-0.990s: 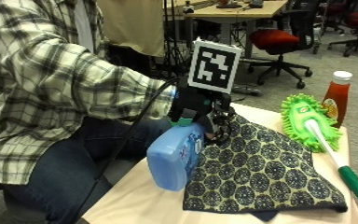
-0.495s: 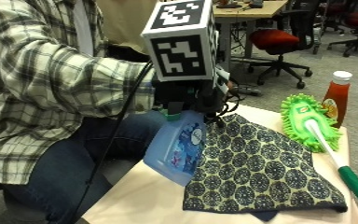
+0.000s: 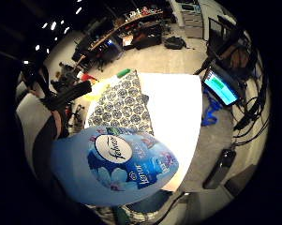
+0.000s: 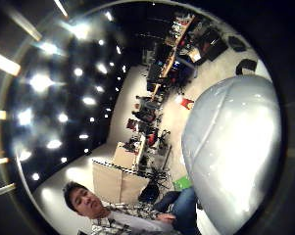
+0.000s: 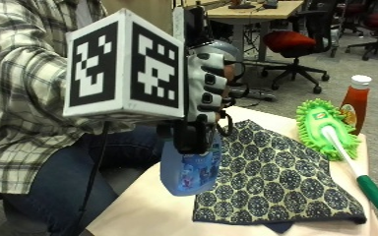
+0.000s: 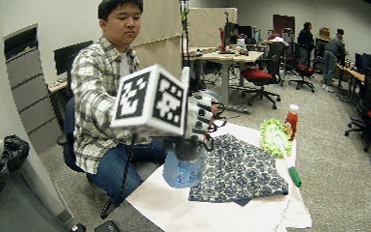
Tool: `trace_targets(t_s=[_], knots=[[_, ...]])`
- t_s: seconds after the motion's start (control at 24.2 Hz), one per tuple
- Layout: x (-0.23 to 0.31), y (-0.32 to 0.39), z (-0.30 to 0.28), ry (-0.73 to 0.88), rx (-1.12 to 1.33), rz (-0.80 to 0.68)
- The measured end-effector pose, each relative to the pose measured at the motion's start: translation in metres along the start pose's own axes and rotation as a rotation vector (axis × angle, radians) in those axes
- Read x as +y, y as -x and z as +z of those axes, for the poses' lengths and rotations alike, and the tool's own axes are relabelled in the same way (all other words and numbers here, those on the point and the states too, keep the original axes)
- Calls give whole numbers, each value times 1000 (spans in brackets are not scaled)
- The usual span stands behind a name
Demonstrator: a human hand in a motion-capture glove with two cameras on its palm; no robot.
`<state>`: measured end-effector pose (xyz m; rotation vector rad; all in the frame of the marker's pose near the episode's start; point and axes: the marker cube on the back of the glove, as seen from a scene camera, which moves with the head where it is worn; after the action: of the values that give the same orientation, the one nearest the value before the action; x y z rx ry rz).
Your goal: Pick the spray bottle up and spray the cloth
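Table (image 5: 149,211) carries the patterned cloth (image 5: 274,177), spread flat with a green duster (image 5: 327,128) and a ketchup bottle (image 5: 356,101) just beyond it. Above the cloth's near edge hangs the blue spray bottle (image 5: 189,169), lifted clear of the table and gripped at its top by the gloved right hand (image 5: 205,91), fingers curled round it. The nozzle is hidden behind the hand, so the likeliest slip is a spray aimed off the cloth, or the tilted bottle swinging into it.
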<state>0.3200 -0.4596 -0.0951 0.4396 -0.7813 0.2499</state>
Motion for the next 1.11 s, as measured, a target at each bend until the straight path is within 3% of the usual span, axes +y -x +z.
trace_targets(t_s=[0.45, 1.11], knots=[[2, -45, -22, -149, -192, 26], [10, -133, -4, -258, -260, 34]])
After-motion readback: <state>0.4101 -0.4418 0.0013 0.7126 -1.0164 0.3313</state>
